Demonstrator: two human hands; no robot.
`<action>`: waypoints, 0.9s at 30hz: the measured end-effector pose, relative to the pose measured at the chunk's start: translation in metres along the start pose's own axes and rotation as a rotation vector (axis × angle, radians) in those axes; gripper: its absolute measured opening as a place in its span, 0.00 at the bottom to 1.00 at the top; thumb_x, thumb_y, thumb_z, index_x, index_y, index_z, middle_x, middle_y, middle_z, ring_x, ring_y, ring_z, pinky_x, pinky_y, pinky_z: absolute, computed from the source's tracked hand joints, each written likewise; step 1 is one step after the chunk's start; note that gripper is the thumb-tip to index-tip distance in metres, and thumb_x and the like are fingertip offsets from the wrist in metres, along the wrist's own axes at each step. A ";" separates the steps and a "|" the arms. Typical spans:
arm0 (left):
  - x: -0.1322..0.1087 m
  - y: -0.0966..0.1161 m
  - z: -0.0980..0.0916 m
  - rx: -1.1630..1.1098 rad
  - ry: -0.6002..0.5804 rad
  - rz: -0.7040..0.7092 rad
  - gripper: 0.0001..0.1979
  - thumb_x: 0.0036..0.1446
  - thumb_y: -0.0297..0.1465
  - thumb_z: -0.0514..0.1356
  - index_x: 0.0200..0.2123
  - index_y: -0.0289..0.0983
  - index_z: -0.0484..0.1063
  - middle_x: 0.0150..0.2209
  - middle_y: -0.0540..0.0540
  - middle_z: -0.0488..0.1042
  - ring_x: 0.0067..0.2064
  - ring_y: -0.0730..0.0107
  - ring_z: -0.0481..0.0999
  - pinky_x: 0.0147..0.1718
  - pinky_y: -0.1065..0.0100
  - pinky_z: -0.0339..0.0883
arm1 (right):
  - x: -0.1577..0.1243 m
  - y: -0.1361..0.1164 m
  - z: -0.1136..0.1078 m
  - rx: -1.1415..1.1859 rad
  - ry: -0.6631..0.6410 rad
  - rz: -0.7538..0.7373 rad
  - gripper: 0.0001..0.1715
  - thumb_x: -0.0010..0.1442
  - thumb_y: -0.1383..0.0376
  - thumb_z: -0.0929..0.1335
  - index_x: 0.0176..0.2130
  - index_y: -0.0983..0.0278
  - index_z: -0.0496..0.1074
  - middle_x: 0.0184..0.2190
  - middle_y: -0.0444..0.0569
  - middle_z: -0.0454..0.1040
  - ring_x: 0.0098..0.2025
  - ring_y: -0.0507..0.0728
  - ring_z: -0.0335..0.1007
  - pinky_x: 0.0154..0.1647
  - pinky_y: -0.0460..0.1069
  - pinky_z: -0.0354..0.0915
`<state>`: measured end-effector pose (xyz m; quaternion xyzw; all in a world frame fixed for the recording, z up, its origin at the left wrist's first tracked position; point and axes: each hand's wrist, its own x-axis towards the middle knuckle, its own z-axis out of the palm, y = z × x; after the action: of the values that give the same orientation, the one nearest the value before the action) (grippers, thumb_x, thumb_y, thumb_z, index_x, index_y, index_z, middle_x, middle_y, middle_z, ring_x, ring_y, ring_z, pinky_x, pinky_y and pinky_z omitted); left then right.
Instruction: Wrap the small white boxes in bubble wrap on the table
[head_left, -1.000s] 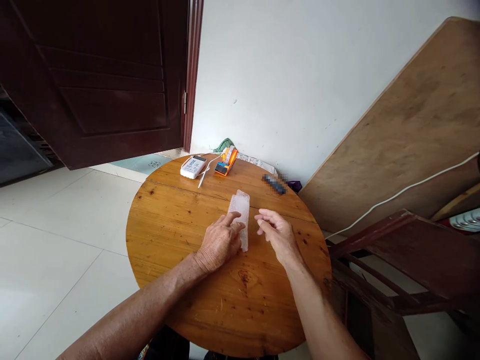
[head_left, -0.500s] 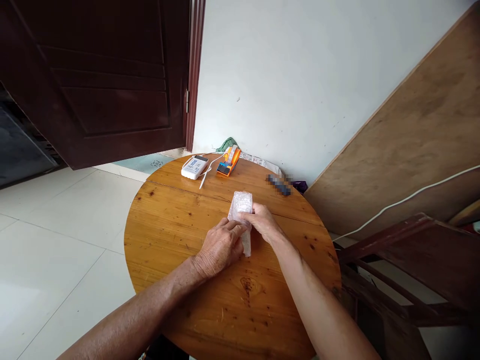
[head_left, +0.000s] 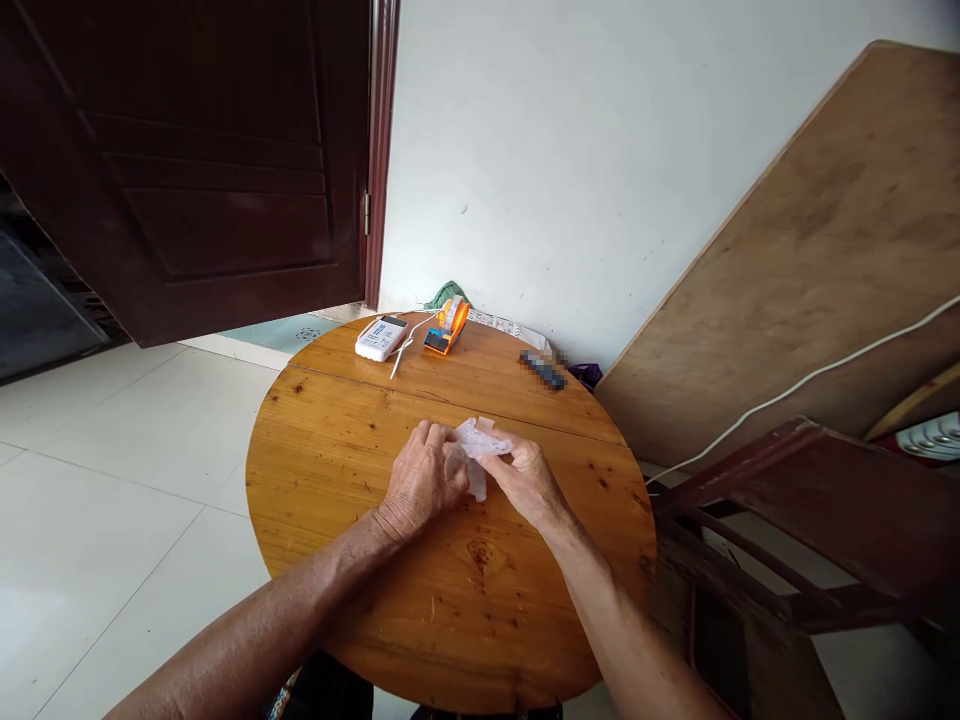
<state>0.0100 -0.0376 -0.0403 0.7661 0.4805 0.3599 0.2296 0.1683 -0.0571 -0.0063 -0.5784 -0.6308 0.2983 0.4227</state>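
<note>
A whitish, translucent bubble-wrap bundle (head_left: pixel 478 440) is held between both hands above the middle of the round wooden table (head_left: pixel 315 500). My left hand (head_left: pixel 426 470) has its fingers closed on the bundle's left side. From the right, my right hand (head_left: pixel 523 478) pinches the same bundle, thumb on the near side. A loose strip of the wrap hangs down between the hands. What the wrap may contain cannot be seen.
At the table's back stand a white power bank (head_left: pixel 381 338) with a white cable (head_left: pixel 401 355), an orange tape dispenser (head_left: pixel 447 326) and a blurred dark object (head_left: pixel 542 369). Behind are a white wall and a dark red door (head_left: pixel 225 180); a wooden chair (head_left: pixel 832 500) stands right.
The bundle has been tilted and looks flatter and more crumpled. My left hand has shifted from its lower end to its left side. The view has turned slightly right.
</note>
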 end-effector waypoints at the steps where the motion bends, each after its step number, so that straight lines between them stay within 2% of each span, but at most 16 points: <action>1: 0.000 -0.001 0.000 -0.020 0.006 -0.005 0.19 0.51 0.26 0.60 0.48 0.38 0.66 0.46 0.44 0.70 0.48 0.61 0.72 0.48 0.59 0.71 | -0.003 0.000 0.000 -0.016 0.013 -0.028 0.13 0.54 0.64 0.66 0.38 0.63 0.79 0.36 0.48 0.81 0.39 0.58 0.75 0.43 0.51 0.70; 4: 0.002 -0.004 -0.001 -0.106 -0.018 0.035 0.30 0.47 0.25 0.63 0.56 0.37 0.63 0.54 0.39 0.66 0.54 0.56 0.70 0.53 0.55 0.68 | -0.015 0.002 0.002 -0.084 0.038 -0.154 0.13 0.56 0.67 0.65 0.39 0.62 0.78 0.40 0.49 0.80 0.43 0.59 0.76 0.47 0.52 0.70; 5: 0.002 -0.005 -0.001 -0.141 -0.033 0.066 0.29 0.47 0.24 0.63 0.55 0.37 0.64 0.56 0.38 0.65 0.56 0.55 0.69 0.54 0.55 0.68 | -0.020 0.003 0.003 -0.115 0.038 -0.200 0.13 0.58 0.67 0.65 0.40 0.62 0.78 0.42 0.50 0.80 0.45 0.59 0.76 0.49 0.52 0.69; 7: 0.003 -0.006 -0.002 -0.202 -0.057 0.121 0.21 0.49 0.24 0.62 0.49 0.38 0.69 0.57 0.38 0.66 0.58 0.54 0.69 0.55 0.56 0.67 | -0.030 0.006 0.004 -0.195 0.031 -0.277 0.15 0.60 0.68 0.64 0.43 0.60 0.78 0.47 0.50 0.78 0.50 0.60 0.74 0.53 0.53 0.68; 9: 0.003 -0.007 -0.003 -0.241 -0.073 0.135 0.12 0.51 0.23 0.60 0.41 0.38 0.70 0.55 0.39 0.68 0.57 0.56 0.70 0.54 0.57 0.67 | -0.039 0.009 0.005 -0.294 0.037 -0.340 0.17 0.61 0.68 0.66 0.49 0.59 0.75 0.52 0.51 0.76 0.55 0.61 0.71 0.58 0.56 0.66; 13: 0.003 -0.007 -0.005 -0.277 -0.122 0.088 0.08 0.50 0.22 0.60 0.34 0.38 0.68 0.49 0.42 0.73 0.50 0.60 0.74 0.49 0.61 0.68 | -0.050 0.022 0.009 -0.491 0.053 -0.456 0.32 0.56 0.69 0.70 0.59 0.59 0.67 0.57 0.54 0.72 0.62 0.66 0.64 0.61 0.62 0.63; 18: 0.005 -0.008 -0.008 -0.330 -0.170 0.042 0.07 0.50 0.24 0.60 0.34 0.37 0.67 0.40 0.45 0.76 0.40 0.65 0.75 0.42 0.66 0.67 | -0.042 0.030 0.013 -0.523 0.086 -0.490 0.30 0.55 0.76 0.65 0.56 0.59 0.69 0.55 0.54 0.73 0.57 0.63 0.68 0.59 0.60 0.66; 22: 0.006 -0.011 -0.008 -0.460 -0.163 0.001 0.06 0.50 0.28 0.61 0.34 0.36 0.69 0.34 0.48 0.74 0.37 0.67 0.72 0.37 0.69 0.65 | -0.032 0.019 0.009 -0.317 0.090 -0.374 0.20 0.55 0.69 0.69 0.48 0.59 0.74 0.49 0.53 0.75 0.51 0.62 0.72 0.55 0.56 0.68; 24: 0.007 -0.011 -0.008 -0.574 -0.174 -0.058 0.06 0.52 0.31 0.60 0.33 0.35 0.69 0.31 0.48 0.73 0.34 0.68 0.71 0.34 0.70 0.64 | -0.029 0.012 0.006 -0.155 0.028 -0.207 0.16 0.54 0.64 0.71 0.45 0.61 0.76 0.45 0.51 0.77 0.46 0.61 0.74 0.50 0.54 0.69; 27: 0.010 -0.010 -0.012 -0.719 -0.288 -0.191 0.12 0.55 0.38 0.59 0.33 0.33 0.71 0.28 0.48 0.72 0.30 0.70 0.69 0.29 0.70 0.62 | -0.025 0.006 0.002 0.082 -0.111 0.082 0.16 0.57 0.56 0.69 0.40 0.64 0.76 0.33 0.48 0.77 0.35 0.58 0.72 0.38 0.51 0.67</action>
<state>-0.0020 -0.0248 -0.0363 0.6312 0.3558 0.3712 0.5806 0.1685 -0.0807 -0.0177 -0.5685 -0.6163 0.3725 0.3977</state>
